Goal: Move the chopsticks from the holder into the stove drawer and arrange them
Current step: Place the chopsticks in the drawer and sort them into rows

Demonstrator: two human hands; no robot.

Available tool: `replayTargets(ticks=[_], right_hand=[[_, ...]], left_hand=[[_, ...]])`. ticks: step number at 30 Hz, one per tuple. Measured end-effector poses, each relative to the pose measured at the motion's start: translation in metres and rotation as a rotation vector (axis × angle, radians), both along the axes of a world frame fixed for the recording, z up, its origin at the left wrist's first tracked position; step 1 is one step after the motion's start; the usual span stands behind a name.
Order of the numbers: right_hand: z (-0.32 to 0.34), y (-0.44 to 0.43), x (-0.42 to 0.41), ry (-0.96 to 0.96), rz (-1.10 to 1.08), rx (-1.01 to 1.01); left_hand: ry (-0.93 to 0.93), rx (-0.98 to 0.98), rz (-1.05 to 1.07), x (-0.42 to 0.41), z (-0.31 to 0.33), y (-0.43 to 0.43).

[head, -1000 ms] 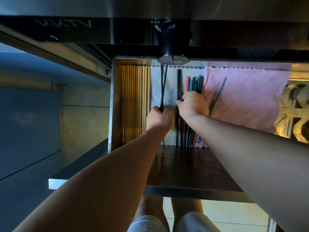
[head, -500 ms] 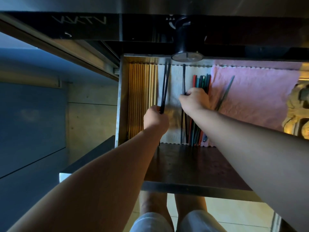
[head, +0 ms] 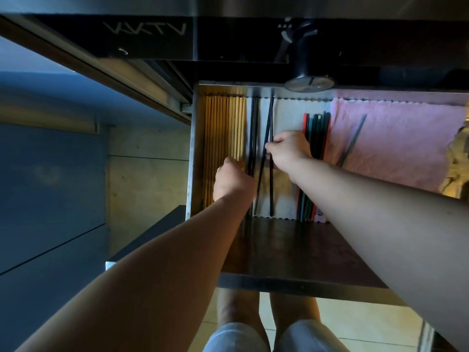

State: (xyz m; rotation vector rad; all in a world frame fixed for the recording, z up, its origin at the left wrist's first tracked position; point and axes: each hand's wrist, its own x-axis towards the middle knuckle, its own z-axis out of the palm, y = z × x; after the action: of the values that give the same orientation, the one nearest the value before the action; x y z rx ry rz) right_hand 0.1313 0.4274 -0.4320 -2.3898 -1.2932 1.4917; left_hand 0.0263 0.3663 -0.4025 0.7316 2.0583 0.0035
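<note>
The stove drawer point(head: 191, 148) stands pulled out. A row of bamboo chopsticks point(head: 223, 128) lies along its left side. Right beside them is a black pair point(head: 252, 128), with my left hand point(head: 232, 180) closed around its lower part. My right hand point(head: 286, 148) pinches a second black pair point(head: 269, 115), whose sticks cross slightly over the white liner point(head: 291, 113). Coloured chopsticks point(head: 317, 128) lie bunched just right of that hand. No chopstick holder is in view.
A pink cloth point(head: 406, 153) covers the drawer's right part, with a loose dark pair point(head: 355, 138) lying slanted on it. A black stove knob point(head: 308, 81) juts out above the drawer's back. The dark drawer front point(head: 291, 247) is nearest me, my legs below it.
My left hand has shifted its black pair left, up against the bamboo row. My right hand has left the coloured bunch, moved left and taken hold of the other black pair.
</note>
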Motion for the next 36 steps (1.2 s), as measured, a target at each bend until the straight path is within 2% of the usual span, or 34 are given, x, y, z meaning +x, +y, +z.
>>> replayTargets(ticks=[3, 6, 8, 10, 12, 15, 21, 25, 36], right_hand=[[0.007, -0.001, -0.002, -0.066, -0.001, 0.021], [0.009, -0.005, 0.0, -0.091, -0.03, 0.027], [0.01, -0.009, -0.001, -0.093, -0.026, 0.012], [0.011, -0.014, -0.004, -0.077, 0.007, -0.002], [0.013, -0.017, -0.008, -0.037, 0.023, -0.003], [0.013, -0.02, -0.013, 0.003, 0.037, 0.023], [0.006, -0.02, -0.015, -0.059, 0.064, 0.06], [-0.002, -0.012, -0.022, -0.136, 0.145, 0.051], [-0.005, -0.003, -0.041, -0.351, 0.167, 0.017]], left_hand=[[0.059, 0.001, -0.15, -0.002, 0.005, 0.0], [0.168, 0.112, -0.501, -0.006, 0.007, -0.002], [0.126, 0.152, -0.745, -0.009, 0.004, -0.004], [0.085, 0.105, -0.973, -0.012, 0.0, -0.006], [0.071, 0.041, -1.083, -0.017, -0.004, -0.009], [0.083, 0.001, -1.093, -0.025, -0.005, -0.013], [0.119, 0.011, -1.123, -0.033, -0.005, -0.018], [0.078, -0.01, -1.125, -0.035, -0.003, -0.016], [0.018, -0.024, -1.083, -0.036, -0.005, -0.016]])
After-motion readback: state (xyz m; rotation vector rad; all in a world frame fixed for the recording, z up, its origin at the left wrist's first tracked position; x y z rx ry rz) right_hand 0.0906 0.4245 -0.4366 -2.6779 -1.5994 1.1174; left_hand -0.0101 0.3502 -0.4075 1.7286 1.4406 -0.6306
